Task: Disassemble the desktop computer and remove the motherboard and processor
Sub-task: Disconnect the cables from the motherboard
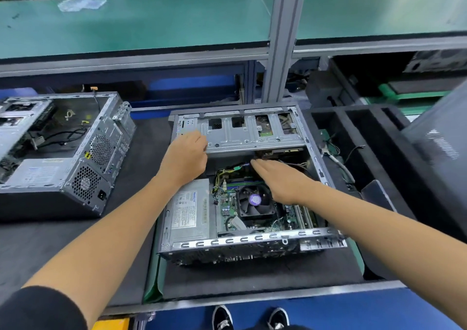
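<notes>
An open desktop case [252, 240] lies on its side on the black mat. Inside it, the green motherboard [228, 209] carries a black cooler fan [255, 200] with a purple centre. A silver power supply [188, 212] sits in the near left corner. A metal drive cage [250, 130] spans the far end. My left hand [185, 156] grips the left front edge of the drive cage, fingers curled over it. My right hand [280, 179] reaches with straight fingers over the motherboard toward the gap below the cage, fingertips near a green-tipped cable bundle [233, 169].
A second opened case [63, 150] lies on the mat at the left. Black foam compartments [366, 137] holding loose cables stand to the right. A grey panel [442, 137] rises at the far right. A metal post [283, 39] and a green shelf [151, 23] stand behind.
</notes>
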`<state>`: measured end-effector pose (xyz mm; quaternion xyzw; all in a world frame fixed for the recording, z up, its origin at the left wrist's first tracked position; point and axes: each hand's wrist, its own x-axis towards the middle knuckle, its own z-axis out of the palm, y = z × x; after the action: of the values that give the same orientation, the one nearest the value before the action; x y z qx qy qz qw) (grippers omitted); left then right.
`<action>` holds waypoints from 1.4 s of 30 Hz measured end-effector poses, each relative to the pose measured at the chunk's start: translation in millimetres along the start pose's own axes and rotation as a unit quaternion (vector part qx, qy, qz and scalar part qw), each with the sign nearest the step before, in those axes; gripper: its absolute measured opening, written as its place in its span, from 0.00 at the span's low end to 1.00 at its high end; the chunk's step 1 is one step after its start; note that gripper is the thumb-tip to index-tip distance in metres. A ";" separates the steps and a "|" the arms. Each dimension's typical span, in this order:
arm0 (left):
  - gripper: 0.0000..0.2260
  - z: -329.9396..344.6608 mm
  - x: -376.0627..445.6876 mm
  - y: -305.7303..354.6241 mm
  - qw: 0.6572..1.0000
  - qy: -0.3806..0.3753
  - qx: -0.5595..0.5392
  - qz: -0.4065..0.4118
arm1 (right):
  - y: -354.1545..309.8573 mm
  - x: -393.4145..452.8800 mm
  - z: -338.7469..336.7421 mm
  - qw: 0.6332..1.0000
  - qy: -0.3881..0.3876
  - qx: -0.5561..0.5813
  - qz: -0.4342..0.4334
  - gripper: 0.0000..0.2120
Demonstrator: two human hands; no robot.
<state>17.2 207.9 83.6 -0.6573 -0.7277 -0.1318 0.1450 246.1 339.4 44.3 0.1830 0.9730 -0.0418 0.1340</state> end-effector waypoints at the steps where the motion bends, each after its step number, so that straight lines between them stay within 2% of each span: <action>1: 0.04 -0.1 -0.1 1.1 0.999 -0.013 -0.030 0.005 | 0.3 -5.7 -5.1 1.000 -0.018 -0.001 -0.003 0.36; 3: 0.04 -0.3 -0.4 3.6 0.995 -0.046 -0.081 -0.019 | 3.2 -16.9 -16.1 0.999 -0.020 -0.024 -0.023 0.23; 5: 0.04 -0.6 2.2 13.6 0.989 -0.074 -0.126 -0.021 | 6.2 -27.6 -29.7 0.995 0.066 -0.053 -0.045 0.06; 7: 0.04 1.3 8.1 31.6 0.983 -0.132 -0.122 0.027 | 11.7 -32.2 -40.6 0.982 0.186 0.002 -0.024 0.06; 9: 0.05 9.7 15.9 50.6 0.970 -0.215 -0.100 0.058 | 23.1 -28.0 -48.1 0.946 0.314 0.074 0.026 0.06; 10: 0.07 15.6 19.1 58.0 0.961 -0.253 -0.095 0.056 | 30.9 -23.6 -50.4 0.930 0.352 0.091 0.062 0.06; 11: 0.09 22.4 21.8 62.7 0.953 -0.286 -0.092 0.045 | 38.7 -17.9 -51.4 0.923 0.357 0.095 0.107 0.07; 14: 0.18 40.6 29.9 63.8 0.933 -0.353 -0.063 -0.001 | 57.4 -0.2 -45.9 0.933 0.279 0.064 0.220 0.14; 17: 0.23 53.7 41.8 58.2 0.897 -0.430 -0.078 -0.061 | 64.9 9.1 -35.3 0.939 0.272 0.047 0.204 0.14; 19: 0.27 59.9 48.7 55.1 0.879 -0.460 -0.097 -0.086 | 66.9 10.3 -33.8 0.932 0.290 0.086 0.202 0.12; 24: 0.29 71.8 58.3 51.9 0.869 -0.441 -0.149 -0.166 | 67.1 10.6 -34.5 0.937 0.268 0.077 0.213 0.14; 26: 0.29 75.1 60.7 53.9 0.866 -0.452 -0.137 -0.167 | 66.4 10.1 -36.4 0.937 0.262 0.086 0.216 0.14; 29: 0.17 79.5 65.8 60.4 0.870 -0.466 -0.090 -0.131 | 66.4 9.8 -36.1 0.939 0.256 0.075 0.217 0.14; 31: 0.14 82.1 70.2 65.5 0.869 -0.472 -0.074 -0.129 | 66.2 9.9 -36.7 0.941 0.249 0.066 0.218 0.14; 36: 0.18 90.0 79.0 74.4 0.850 -0.495 -0.073 -0.166 | 67.4 10.4 -36.7 0.945 0.236 0.053 0.220 0.14; 42: 0.21 104.0 81.4 73.0 0.847 -0.490 -0.074 -0.190 | 67.8 11.3 -35.4 0.947 0.232 0.050 0.219 0.14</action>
<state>78.2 329.8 18.9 -0.4943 -0.8028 0.1294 -0.3073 252.1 410.9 73.1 0.4023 0.9100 -0.0164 -0.0986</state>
